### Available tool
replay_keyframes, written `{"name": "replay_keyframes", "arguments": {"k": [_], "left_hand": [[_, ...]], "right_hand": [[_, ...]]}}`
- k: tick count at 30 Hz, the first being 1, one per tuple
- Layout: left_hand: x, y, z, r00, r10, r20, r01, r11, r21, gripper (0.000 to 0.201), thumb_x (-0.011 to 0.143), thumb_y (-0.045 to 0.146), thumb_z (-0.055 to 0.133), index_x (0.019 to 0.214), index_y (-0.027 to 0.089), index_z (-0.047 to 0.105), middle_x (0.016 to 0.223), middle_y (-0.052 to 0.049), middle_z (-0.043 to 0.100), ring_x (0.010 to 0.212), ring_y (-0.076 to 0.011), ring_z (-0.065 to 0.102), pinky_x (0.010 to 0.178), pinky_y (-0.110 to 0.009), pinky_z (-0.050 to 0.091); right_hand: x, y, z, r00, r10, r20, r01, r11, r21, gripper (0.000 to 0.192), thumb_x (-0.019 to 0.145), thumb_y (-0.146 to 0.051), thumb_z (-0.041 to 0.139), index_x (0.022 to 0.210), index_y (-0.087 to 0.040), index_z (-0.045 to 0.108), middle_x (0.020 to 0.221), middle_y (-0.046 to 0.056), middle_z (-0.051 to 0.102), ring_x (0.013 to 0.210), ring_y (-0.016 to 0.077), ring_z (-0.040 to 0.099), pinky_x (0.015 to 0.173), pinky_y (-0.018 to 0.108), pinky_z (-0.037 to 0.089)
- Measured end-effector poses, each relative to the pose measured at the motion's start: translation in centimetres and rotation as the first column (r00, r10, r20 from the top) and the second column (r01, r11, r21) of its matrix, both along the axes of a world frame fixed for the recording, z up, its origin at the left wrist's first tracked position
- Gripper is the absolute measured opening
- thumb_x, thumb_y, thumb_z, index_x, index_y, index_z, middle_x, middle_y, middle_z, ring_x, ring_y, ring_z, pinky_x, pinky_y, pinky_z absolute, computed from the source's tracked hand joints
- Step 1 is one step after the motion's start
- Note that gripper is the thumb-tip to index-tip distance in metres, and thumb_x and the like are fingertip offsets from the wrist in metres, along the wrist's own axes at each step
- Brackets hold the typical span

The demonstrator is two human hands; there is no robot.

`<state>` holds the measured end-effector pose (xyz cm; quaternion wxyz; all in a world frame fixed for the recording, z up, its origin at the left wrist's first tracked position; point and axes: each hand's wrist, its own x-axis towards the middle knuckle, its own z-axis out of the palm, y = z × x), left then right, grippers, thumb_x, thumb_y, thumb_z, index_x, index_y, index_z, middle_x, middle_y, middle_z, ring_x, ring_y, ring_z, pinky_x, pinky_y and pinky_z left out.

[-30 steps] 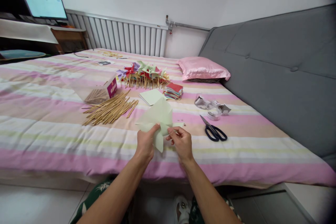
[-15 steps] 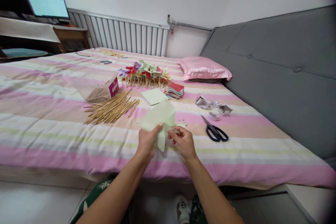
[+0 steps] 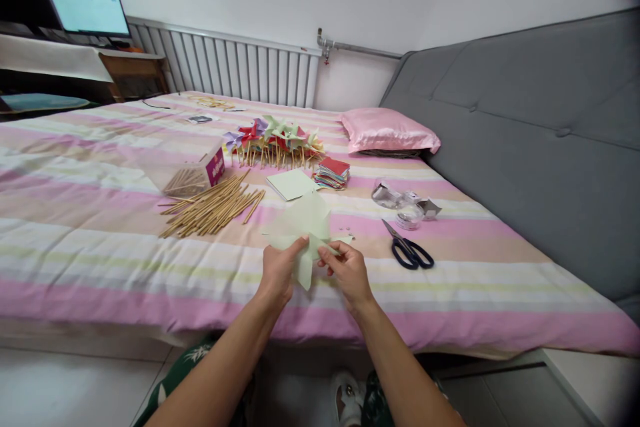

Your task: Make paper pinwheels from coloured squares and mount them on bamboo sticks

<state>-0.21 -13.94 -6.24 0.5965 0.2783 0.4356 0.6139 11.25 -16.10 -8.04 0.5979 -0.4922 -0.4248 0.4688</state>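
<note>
Folding pale green paper point(image 3: 303, 230) over bed point(image 3: 100, 260) edge | left hand point(image 3: 277, 275) and right hand point(image 3: 349, 272) fingers closed, pinching its lower corners | scissors point(image 3: 407, 250) at 3 o'clock | next likely needs a corner brought to centre

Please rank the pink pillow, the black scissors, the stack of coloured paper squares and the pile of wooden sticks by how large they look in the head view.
1. Pile of wooden sticks and pink pillow: look alike; the pillow lies farther off.
2. Black scissors
3. Stack of coloured paper squares: close to the scissors, and farther off.
</note>
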Motion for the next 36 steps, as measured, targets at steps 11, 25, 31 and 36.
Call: {"name": "replay_keyframes", "arguments": {"k": [11,25,31,36], "left_hand": [[-0.2,0.5,-0.3,0.998,0.053,-0.023,-0.052,0.997,0.050,0.040,0.054,0.024,0.080,0.090,0.011,0.068,0.090,-0.009,0.072,0.077,-0.0190,0.066,0.068,-0.027,0.052],[-2.1,1.9,1.0,0.942,0.326,0.078,-0.329,0.944,0.029,0.039,0.053,0.013,0.080,0.090,0.014,0.068,0.086,-0.005,0.072,0.080,-0.0169,0.067,0.078,-0.028,0.053],[-2.1,1.8,1.5,0.936,0.340,0.091,-0.344,0.939,0.032,0.037,0.055,0.012,0.079,0.090,0.015,0.068,0.084,-0.004,0.072,0.082,-0.0163,0.067,0.078,-0.027,0.053],[-2.2,1.7,1.9,0.933,0.344,0.105,-0.348,0.937,0.022,0.038,0.056,0.010,0.078,0.093,0.014,0.067,0.083,-0.004,0.072,0.083,-0.0166,0.067,0.079,-0.027,0.053]], "right_hand": [[-0.1,-0.2,0.2,0.999,-0.037,0.020,0.036,0.999,0.035,0.031,0.071,-0.046,0.067,0.077,-0.016,0.062,0.066,0.001,0.062,0.056,0.0122,0.058,0.046,0.020,0.040],[11.8,-0.1,-1.2,0.260,-0.141,0.955,0.713,0.695,-0.091,0.042,0.081,-0.019,0.045,0.120,-0.006,0.052,0.120,0.025,0.054,0.114,0.0378,0.048,0.089,0.047,0.040],[13.0,-0.4,-1.0,0.196,-0.051,0.979,0.768,0.628,-0.121,0.044,0.085,-0.027,0.042,0.121,-0.005,0.052,0.125,0.024,0.051,0.116,0.0380,0.045,0.092,0.046,0.037],[14.1,-0.2,-1.2,0.223,0.083,0.971,0.719,0.658,-0.222,0.040,0.081,-0.032,0.048,0.110,-0.007,0.061,0.113,0.023,0.060,0.111,0.0361,0.052,0.089,0.046,0.041]]}}
